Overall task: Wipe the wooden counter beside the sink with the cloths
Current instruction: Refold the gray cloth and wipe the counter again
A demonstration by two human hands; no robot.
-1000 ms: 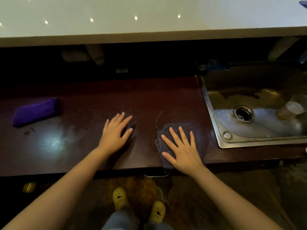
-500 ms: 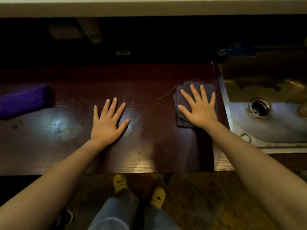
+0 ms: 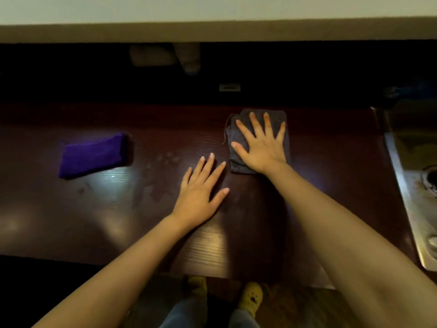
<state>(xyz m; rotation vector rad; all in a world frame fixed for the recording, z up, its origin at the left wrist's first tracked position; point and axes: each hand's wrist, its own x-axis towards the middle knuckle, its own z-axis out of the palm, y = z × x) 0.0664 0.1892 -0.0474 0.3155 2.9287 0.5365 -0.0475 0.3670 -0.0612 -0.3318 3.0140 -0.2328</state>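
The dark wooden counter [image 3: 331, 174] runs across the view with the steel sink [image 3: 411, 185] at its right end. My right hand [image 3: 262, 147] lies flat, fingers spread, pressing a folded grey cloth [image 3: 237, 162] onto the counter near its back edge. A loose thread trails from the cloth's left corner. My left hand [image 3: 201, 195] rests open and flat on the bare wood just left of and nearer than the grey cloth, not touching it. A folded purple cloth [image 3: 92, 155] lies untouched further left.
A pale shelf or upper ledge [image 3: 212, 31] overhangs the dark back of the counter. Damp smears show on the wood between the purple cloth and my left hand. The sink drain [image 3: 431, 178] sits at the right edge. My feet in yellow shoes [image 3: 251, 297] stand below the counter's front edge.
My right hand has slid the grey cloth from the front edge to the back of the counter, then leftward away from the sink. My left hand stayed flat on the wood.
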